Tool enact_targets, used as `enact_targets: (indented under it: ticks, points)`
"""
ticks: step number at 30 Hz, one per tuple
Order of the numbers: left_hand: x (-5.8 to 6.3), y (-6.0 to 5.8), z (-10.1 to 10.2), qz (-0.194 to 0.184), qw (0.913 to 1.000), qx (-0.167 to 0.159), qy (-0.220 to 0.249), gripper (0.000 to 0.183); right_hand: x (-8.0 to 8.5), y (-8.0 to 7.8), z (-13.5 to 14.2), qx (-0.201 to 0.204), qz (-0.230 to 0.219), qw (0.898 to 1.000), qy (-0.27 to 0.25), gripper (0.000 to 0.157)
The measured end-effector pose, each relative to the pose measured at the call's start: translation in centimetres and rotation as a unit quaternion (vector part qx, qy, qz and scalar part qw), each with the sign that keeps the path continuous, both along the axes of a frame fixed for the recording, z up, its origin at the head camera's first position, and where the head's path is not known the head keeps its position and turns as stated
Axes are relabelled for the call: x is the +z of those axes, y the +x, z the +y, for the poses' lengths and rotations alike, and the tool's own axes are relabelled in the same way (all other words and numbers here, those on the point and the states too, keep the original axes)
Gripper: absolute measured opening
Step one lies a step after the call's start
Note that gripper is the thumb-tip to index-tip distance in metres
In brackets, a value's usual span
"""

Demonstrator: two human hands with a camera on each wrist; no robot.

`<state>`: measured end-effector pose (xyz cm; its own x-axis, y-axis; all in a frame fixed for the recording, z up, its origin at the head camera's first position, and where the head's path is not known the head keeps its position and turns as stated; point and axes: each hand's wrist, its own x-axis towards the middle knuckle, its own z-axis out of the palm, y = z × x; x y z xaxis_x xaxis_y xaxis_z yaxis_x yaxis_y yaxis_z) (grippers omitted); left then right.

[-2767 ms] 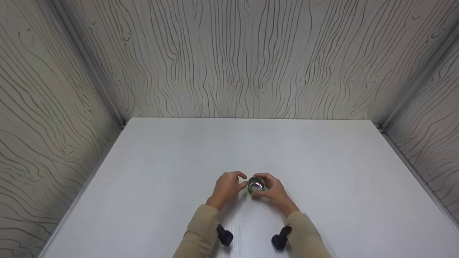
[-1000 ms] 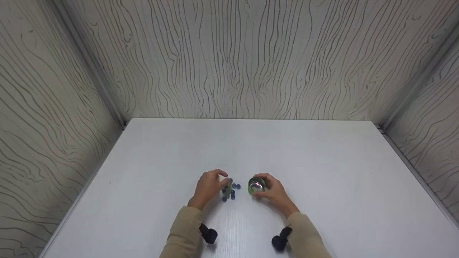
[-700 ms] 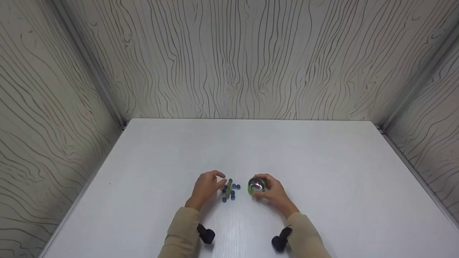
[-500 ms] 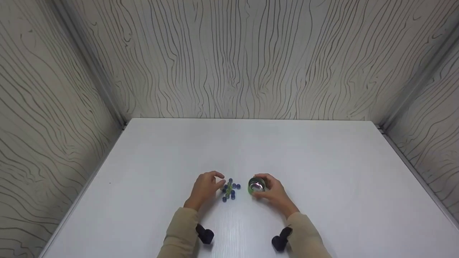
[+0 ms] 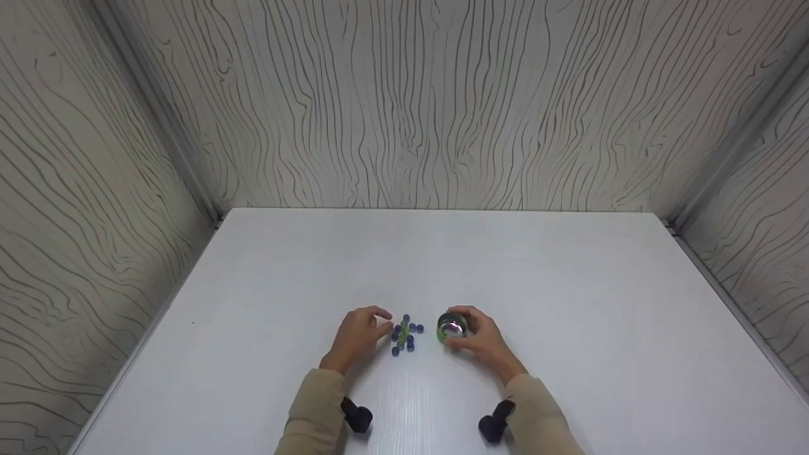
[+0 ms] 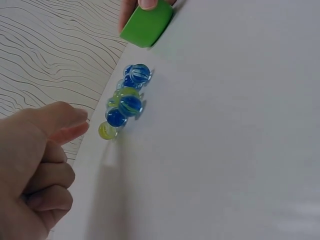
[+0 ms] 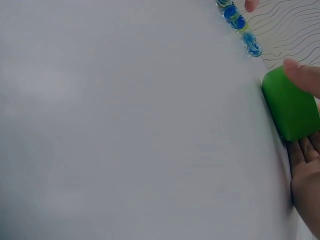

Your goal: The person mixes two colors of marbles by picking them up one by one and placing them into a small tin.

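Observation:
A small cluster of glass marbles (image 5: 410,339), blue and yellow-green, lies on the white table between my hands. Just left of them is my left hand (image 5: 358,333), its thumb and index finger apart with nothing between them. In the left wrist view its other fingers are loosely curled, and the marbles (image 6: 130,105) sit beyond the fingertips. My right hand (image 5: 478,335) grips a small bowl (image 5: 452,327), green outside and shiny silver inside, standing right of the marbles. The right wrist view has the thumb against the green wall of the bowl (image 7: 290,105), with fingers around its far side.
The white table (image 5: 404,265) reaches back to a wall (image 5: 404,101) with a wood-grain pattern, and similar walls stand at left and right. Black wrist cameras (image 5: 358,416) jut inward from both beige sleeves (image 5: 542,411).
My left hand has moved left from beside the bowl, and marbles, earlier out of sight, now lie on the table. Lately it has drawn slightly farther from them. My right hand stays on the bowl.

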<state>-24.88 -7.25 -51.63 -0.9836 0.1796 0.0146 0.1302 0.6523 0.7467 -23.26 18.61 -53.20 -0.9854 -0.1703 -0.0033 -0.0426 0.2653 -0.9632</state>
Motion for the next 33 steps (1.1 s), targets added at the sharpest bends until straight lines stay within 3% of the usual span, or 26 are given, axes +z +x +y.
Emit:
enact_targets:
  ticks: [17,24,33]
  points:
    - [-0.41,0.26,-0.49,0.003,0.9995,-0.028,-0.013,0.019,-0.22,-0.22,0.26,0.008,0.002,1.000,-0.005,0.061]
    - [-0.66,0.25,-0.59,0.032,0.9982,-0.042,-0.028,0.021,-0.12,-0.10,0.26,0.011,0.009,1.000,-0.003,0.060]
    - [-0.90,0.28,-0.44,0.019,0.9989,-0.032,-0.028,0.020,0.00,-0.06,0.08,0.010,0.010,1.000,-0.006,0.059]
